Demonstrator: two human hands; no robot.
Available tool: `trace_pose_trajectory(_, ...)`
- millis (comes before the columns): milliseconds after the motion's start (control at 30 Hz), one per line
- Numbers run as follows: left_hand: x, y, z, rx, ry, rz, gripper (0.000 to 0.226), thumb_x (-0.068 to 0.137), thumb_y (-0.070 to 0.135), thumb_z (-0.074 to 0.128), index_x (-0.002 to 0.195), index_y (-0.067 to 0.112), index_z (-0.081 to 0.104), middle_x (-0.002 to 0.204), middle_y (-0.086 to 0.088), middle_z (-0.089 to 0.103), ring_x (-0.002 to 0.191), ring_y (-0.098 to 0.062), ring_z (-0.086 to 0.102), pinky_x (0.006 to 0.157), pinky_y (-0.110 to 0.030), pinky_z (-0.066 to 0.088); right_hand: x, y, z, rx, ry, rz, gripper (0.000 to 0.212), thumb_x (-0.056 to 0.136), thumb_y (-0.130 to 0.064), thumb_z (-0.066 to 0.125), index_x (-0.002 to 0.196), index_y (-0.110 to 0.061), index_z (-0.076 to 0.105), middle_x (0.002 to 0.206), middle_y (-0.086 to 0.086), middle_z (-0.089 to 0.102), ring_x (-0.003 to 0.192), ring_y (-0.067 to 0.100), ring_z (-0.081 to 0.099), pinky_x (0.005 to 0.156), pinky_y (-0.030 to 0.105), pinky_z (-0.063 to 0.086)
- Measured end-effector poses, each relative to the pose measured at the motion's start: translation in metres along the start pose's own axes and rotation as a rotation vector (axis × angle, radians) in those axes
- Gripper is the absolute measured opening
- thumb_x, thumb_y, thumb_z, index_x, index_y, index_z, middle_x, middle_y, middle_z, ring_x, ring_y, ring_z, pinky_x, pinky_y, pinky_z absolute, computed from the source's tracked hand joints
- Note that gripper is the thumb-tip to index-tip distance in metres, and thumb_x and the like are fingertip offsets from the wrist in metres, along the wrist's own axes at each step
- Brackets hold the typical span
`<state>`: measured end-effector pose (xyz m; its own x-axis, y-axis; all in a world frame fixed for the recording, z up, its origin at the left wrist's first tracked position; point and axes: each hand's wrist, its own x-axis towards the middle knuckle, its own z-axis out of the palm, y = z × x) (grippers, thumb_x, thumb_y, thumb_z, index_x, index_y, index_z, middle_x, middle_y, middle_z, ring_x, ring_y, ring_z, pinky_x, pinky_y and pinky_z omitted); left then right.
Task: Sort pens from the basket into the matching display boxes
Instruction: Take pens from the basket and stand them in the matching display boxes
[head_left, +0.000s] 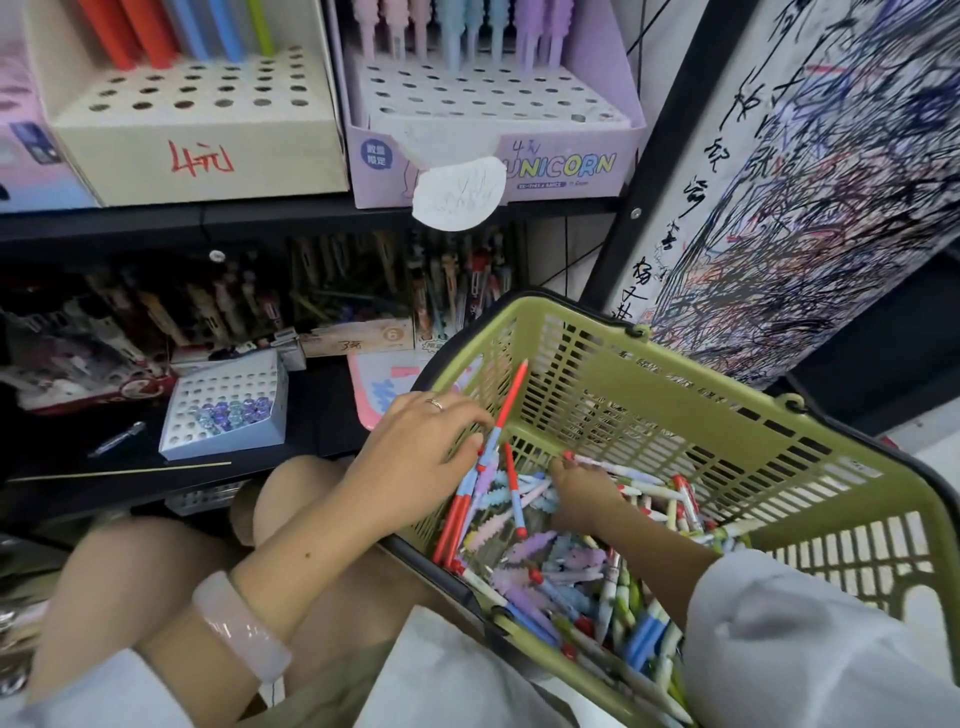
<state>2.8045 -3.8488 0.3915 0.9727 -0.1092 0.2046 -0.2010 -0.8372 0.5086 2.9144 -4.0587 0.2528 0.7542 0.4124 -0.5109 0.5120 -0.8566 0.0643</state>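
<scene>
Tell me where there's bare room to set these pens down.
Bare black shelf left of the small white holed box, around the loose pen. Both upper display boxes, beige and Unicorn, have empty front holes. The basket is crowded.

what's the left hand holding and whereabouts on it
The left hand pinches a bunch of pens, red-and-blue among them, around their middles, one red tip sticking up over the basket rim.

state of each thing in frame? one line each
Green plastic basket: tilted, holding many mixed pens.
Left hand: grips a bunch of red-and-blue pens.
Right hand: down among the pens, grip unclear.
Cream cardboard display box: mostly empty holes.
Lilac Unicorn display box: back row filled, front holes empty.
</scene>
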Motion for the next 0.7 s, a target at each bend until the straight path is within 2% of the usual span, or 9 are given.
trace_pose_trajectory(67,-0.001,0.0,-0.001,-0.005,-0.007,0.002,0.025,0.095,0.022,0.046,0.116,0.021,0.06,0.122,0.01,0.059,0.119,-0.013,0.047,0.093,-0.014,0.015,-0.004,0.0,-0.002,-0.024,0.028,-0.021,0.066,0.076,-0.034,0.068,0.128,-0.01,0.035,0.121,0.013,0.053,0.109,0.031,0.053,0.088,0.036,0.041)
trace_pose_trajectory(200,-0.002,0.0,-0.002,-0.013,-0.028,-0.007,0.026,0.096,0.023,0.045,0.117,0.022,0.059,0.124,0.009,0.057,0.121,-0.014,0.045,0.094,-0.014,0.014,-0.017,0.012,-0.017,0.018,0.066,-0.04,0.061,0.073,-0.03,0.068,0.122,-0.014,0.035,0.102,0.008,0.059,0.09,0.028,0.059,0.065,0.03,0.039)
trace_pose_trajectory(333,-0.001,0.003,-0.003,-0.016,-0.044,-0.006,0.025,0.096,0.021,0.045,0.116,0.022,0.059,0.122,0.009,0.058,0.116,-0.014,0.047,0.093,-0.016,0.016,-0.035,0.034,-0.044,0.332,0.141,0.0,0.043,0.076,-0.025,0.069,0.103,-0.014,0.037,0.076,-0.002,0.046,0.07,0.02,0.051,0.056,0.034,0.047)
trace_pose_trajectory(400,0.0,0.005,-0.004,-0.026,-0.048,-0.019,0.025,0.095,0.021,0.045,0.116,0.023,0.06,0.12,0.01,0.058,0.113,-0.013,0.047,0.095,-0.018,0.017,-0.047,0.04,-0.062,0.538,0.167,0.032,0.049,0.079,-0.021,0.068,0.115,-0.006,0.039,0.076,0.0,0.047,0.064,0.016,0.047,0.048,0.027,0.042)
trace_pose_trajectory(467,0.0,0.008,-0.003,-0.081,-0.041,-0.057,0.025,0.095,0.021,0.045,0.115,0.022,0.06,0.115,0.011,0.058,0.106,-0.011,0.048,0.098,-0.022,0.022,-0.058,0.041,-0.078,0.759,0.199,0.043,0.059,0.081,-0.019,0.068,0.128,-0.006,0.035,0.086,0.002,0.051,0.069,0.015,0.05,0.049,0.019,0.039)
trace_pose_trajectory(533,0.001,0.015,-0.002,-0.233,-0.048,-0.127,0.024,0.096,0.021,0.046,0.115,0.022,0.06,0.112,0.011,0.057,0.103,-0.009,0.05,0.094,-0.023,0.034,-0.068,0.036,-0.093,0.974,0.241,-0.001,0.052,0.082,-0.017,0.067,0.126,-0.009,0.039,0.09,0.003,0.055,0.073,0.014,0.053,0.059,0.021,0.046)
trace_pose_trajectory(600,0.001,0.025,0.0,-0.377,-0.081,-0.196,0.023,0.096,0.024,0.046,0.116,0.028,0.056,0.109,0.015,0.056,0.1,-0.005,0.052,0.082,-0.012,0.04,-0.079,0.029,-0.106,1.114,0.265,-0.06,0.047,0.083,-0.011,0.065,0.124,-0.009,0.042,0.087,0.004,0.053,0.073,0.013,0.05,0.065,0.024,0.045)
trace_pose_trajectory(633,0.001,0.03,0.001,-0.421,-0.11,-0.226,0.022,0.096,0.027,0.046,0.117,0.029,0.053,0.106,0.018,0.054,0.097,-0.002,0.052,0.077,-0.005,0.039,-0.084,0.024,-0.112,1.168,0.266,-0.087,0.046,0.083,-0.008,0.063,0.125,-0.007,0.042,0.089,0.005,0.052,0.075,0.013,0.05,0.065,0.021,0.045)
trace_pose_trajectory(700,0.003,0.042,0.004,-0.548,-0.207,-0.32,0.027,0.095,0.039,0.043,0.118,0.029,0.051,0.107,0.018,0.052,0.097,0.002,0.049,0.079,-0.008,0.038,-0.093,0.015,-0.12,1.237,0.261,-0.124,0.044,0.084,-0.005,0.061,0.124,-0.006,0.043,0.092,0.007,0.051,0.075,0.01,0.052,0.06,0.014,0.046)
